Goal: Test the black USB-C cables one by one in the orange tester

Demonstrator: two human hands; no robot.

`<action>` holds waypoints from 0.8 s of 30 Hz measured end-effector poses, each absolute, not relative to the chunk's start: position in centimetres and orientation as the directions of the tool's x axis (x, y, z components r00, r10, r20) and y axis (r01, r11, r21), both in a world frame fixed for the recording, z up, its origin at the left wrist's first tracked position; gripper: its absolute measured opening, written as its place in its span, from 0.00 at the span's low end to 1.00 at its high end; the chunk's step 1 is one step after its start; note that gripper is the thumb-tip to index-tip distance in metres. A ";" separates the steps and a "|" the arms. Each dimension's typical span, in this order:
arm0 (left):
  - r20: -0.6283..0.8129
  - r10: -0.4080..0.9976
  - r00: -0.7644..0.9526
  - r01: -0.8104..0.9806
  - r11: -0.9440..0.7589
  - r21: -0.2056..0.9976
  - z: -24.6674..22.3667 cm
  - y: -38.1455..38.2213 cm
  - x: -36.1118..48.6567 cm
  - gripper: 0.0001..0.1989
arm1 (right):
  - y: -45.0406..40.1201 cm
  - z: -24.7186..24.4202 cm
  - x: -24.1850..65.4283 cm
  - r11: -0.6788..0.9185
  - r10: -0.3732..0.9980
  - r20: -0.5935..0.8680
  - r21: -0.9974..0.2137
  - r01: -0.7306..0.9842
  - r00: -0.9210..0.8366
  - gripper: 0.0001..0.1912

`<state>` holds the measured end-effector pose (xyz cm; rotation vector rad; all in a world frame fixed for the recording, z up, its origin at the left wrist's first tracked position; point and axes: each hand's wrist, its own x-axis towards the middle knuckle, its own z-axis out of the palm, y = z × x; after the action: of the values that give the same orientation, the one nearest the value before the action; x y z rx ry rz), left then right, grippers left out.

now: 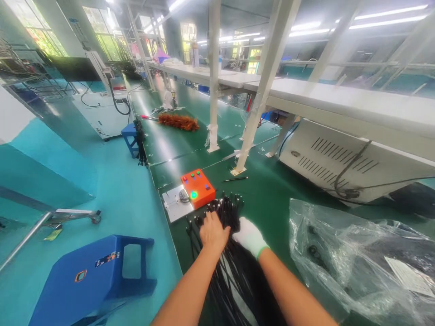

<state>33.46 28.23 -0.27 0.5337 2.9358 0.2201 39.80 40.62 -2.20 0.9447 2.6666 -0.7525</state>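
Note:
A thick bundle of black cables [234,267] with small connector ends lies on the green bench and runs down toward me. My left hand [214,232], bare, is closed over cables on the left side of the bundle, just below the connector ends. My right hand [250,236] wears a white glove with a green cuff and is closed against the right side, its fingertips partly hidden by the cables. Just beyond my left hand sits an orange box [200,188] with buttons and a lit green spot, joined to a metal plate [171,206] with a round part.
A clear plastic bag [340,253] holding dark items lies to the right, before a vented beige machine [326,158]. Farther off are a thin pen-like tool [235,179], a brown duster [178,121] and white shelf posts [260,86]. A blue stool [91,267] stands at left.

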 end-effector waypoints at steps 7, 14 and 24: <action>-0.186 0.242 -0.952 0.196 0.952 0.237 -1.4 26.9 33.5 0.15 | 38.8 -2.8 40.4 0.681 0.568 -0.301 -0.352 0.642 -0.766 0.12; -0.292 0.303 -0.907 0.164 0.894 0.417 -0.6 24.6 33.3 0.12 | 39.5 -2.6 40.9 0.655 0.644 -0.191 -0.362 0.664 -0.740 0.13; -0.269 0.289 -0.918 0.048 0.757 0.651 -0.6 22.6 34.7 0.12 | 36.3 -1.0 40.2 0.672 0.623 -0.171 -0.382 0.635 -0.763 0.15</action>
<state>34.70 22.62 -0.61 0.2588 2.5996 0.9499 40.21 36.28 -0.95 1.0718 2.8484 -0.6663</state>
